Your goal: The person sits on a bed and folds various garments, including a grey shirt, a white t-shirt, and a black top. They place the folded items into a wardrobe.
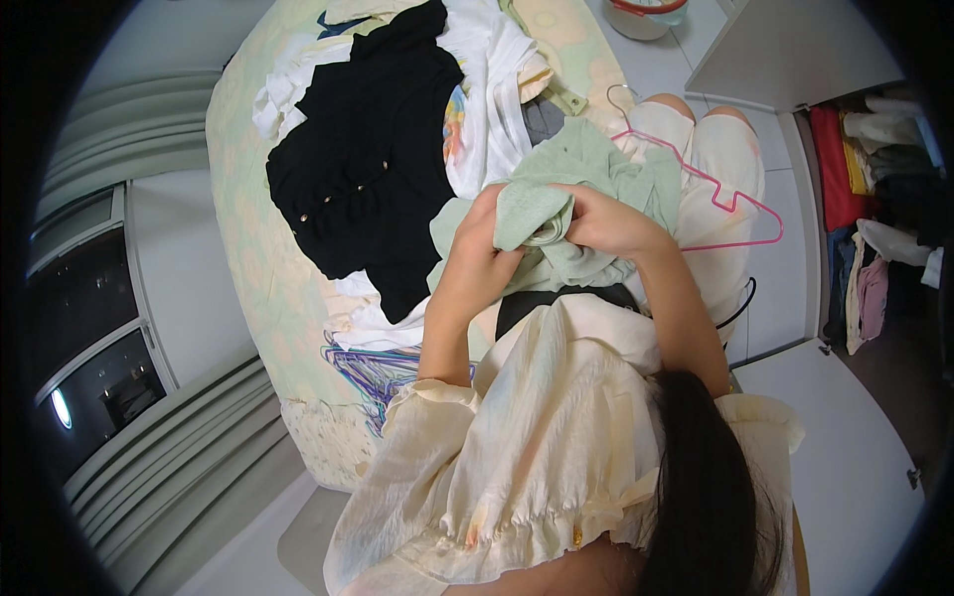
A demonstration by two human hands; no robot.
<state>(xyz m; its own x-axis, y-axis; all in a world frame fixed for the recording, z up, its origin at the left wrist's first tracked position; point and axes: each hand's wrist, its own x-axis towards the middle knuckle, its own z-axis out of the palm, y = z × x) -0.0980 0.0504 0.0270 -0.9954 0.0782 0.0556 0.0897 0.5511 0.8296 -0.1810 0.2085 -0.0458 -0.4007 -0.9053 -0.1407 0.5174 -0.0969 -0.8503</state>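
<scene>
A light green garment [585, 160] lies bunched over my lap, its fabric gathered between both hands. My left hand [481, 238] grips one side of a folded edge, and my right hand [604, 223] holds the other side. Part of the cloth hides the fingertips. On my legs rests a pink clothes hanger [693, 171], partly under the green fabric, with its metal hook towards the bed. Beside my left hand a black garment with gold-coloured buttons [365, 164] is spread on the bed, over white clothes [492, 89].
The bed [242, 194] has a patterned cover. Several thin purple and blue hangers [373, 369] lie by my left elbow. On the right, a wardrobe [879, 194] holding clothes stands open, its door panels [835, 417] swung outward. A clear container with a red rim [648, 18] sits on the tiled floor.
</scene>
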